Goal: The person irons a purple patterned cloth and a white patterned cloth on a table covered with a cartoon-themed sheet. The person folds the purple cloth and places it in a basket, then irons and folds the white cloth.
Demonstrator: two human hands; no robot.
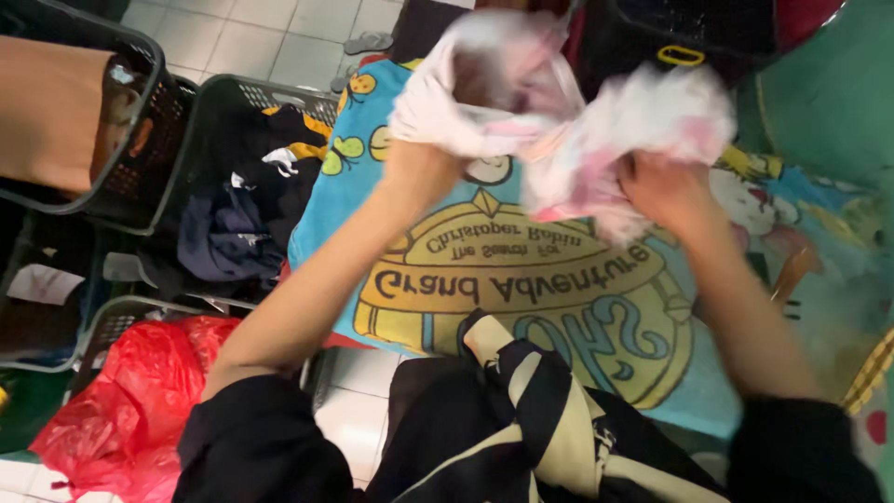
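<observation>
1. A pale garment [568, 121], white with pink, is held bunched above a blue cartoon blanket [559, 279]; it is blurred, so its kind cannot be told.
2. The left hand [424, 158] is closed on the garment's left edge, the fingers buried in the cloth.
3. The right hand [666, 191] is closed on the garment's lower right part, the grip tight round a fistful of fabric.
4. The step in hand is judged to be the shaking-out or turning of the garment; a flat spread over the blanket would be called for by any next move, with both edges found first.
5. Left of the blanket, two dark baskets are counted: a far basket [140, 56] with tan cloth, and a near basket [233, 102] with dark clothes.
6. One red bag [130, 401] is seen below the near basket.
7. One black-and-cream cloth [540, 410] lies at the blanket's near edge.
</observation>
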